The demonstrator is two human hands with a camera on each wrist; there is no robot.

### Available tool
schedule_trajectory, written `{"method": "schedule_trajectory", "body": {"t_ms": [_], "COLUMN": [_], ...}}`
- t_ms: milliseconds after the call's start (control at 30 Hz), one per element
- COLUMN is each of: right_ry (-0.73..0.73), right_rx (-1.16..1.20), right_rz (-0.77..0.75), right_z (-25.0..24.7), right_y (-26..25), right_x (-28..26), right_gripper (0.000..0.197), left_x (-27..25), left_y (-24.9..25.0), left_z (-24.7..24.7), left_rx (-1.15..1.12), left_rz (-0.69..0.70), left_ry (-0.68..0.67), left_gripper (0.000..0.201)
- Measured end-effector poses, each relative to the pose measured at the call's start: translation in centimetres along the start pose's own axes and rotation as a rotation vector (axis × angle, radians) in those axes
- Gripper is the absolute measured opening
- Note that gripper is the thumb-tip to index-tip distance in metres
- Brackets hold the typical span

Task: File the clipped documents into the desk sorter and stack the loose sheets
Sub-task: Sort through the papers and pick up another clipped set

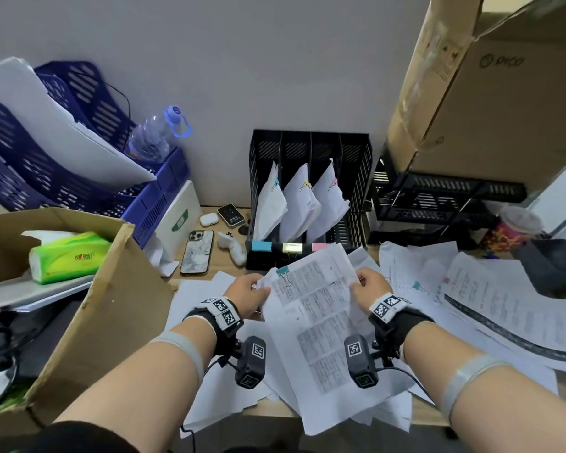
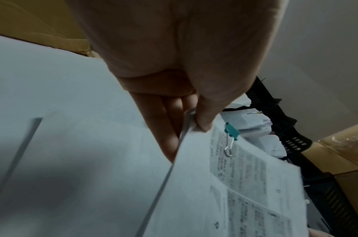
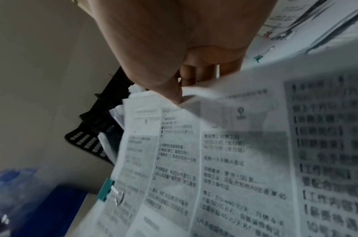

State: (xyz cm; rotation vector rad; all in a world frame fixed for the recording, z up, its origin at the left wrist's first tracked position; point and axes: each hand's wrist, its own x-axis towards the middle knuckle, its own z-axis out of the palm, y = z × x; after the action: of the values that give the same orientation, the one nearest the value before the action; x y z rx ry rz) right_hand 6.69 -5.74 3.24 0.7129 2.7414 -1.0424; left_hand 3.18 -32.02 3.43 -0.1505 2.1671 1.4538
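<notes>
A printed document with a teal binder clip at its top left corner is held above the desk, just in front of the black mesh desk sorter. My left hand pinches its left edge near the teal binder clip, thumb on top, fingers beneath. My right hand pinches the right edge of the document, thumb on top. The sorter holds three clipped bundles in its slots, with blue, yellow and pink labels along the front. Loose sheets lie under my hands.
More clipped papers spread over the right of the desk. A phone, earbud case and small devices lie left of the sorter. A cardboard box with tissues stands at left, blue trays behind it, a black rack and cup at right.
</notes>
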Motion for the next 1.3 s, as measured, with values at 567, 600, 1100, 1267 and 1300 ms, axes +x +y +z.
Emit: {"method": "schedule_trajectory", "body": {"t_ms": [567,600,1100,1267,1300], "right_ry": [-0.109,-0.086,-0.090,-0.235,-0.273], "right_rx": [-0.246,-0.214,0.408,0.302,0.299], "right_rz": [-0.206,-0.209,-0.321,-0.379,-0.377], "right_z": [-1.0,-2.0,-11.2,-9.8,-9.5], "right_y": [-9.6,-10.1,-18.1,-18.4,-18.5], "right_x": [-2.5,-2.2,2.2,4.8,5.2], "right_gripper": [0.050,0.047,0.026,0.040,0.039], "left_x": [-1.3,-1.1,12.2,13.7,13.6], "left_y": [12.3,12.7,7.2,7.0,7.2], "left_z": [-0.2,-0.4,-0.2,-0.5,-0.9], "left_rx": [-0.271,-0.290,0.562,0.677,0.647], "left_rz": [0.392,0.416,0.093,0.053,0.030], "left_ry": [-0.128,-0.179,0.148,0.182,0.189], "left_gripper": [0.028,0.033,0.050,0.057,0.063]}}
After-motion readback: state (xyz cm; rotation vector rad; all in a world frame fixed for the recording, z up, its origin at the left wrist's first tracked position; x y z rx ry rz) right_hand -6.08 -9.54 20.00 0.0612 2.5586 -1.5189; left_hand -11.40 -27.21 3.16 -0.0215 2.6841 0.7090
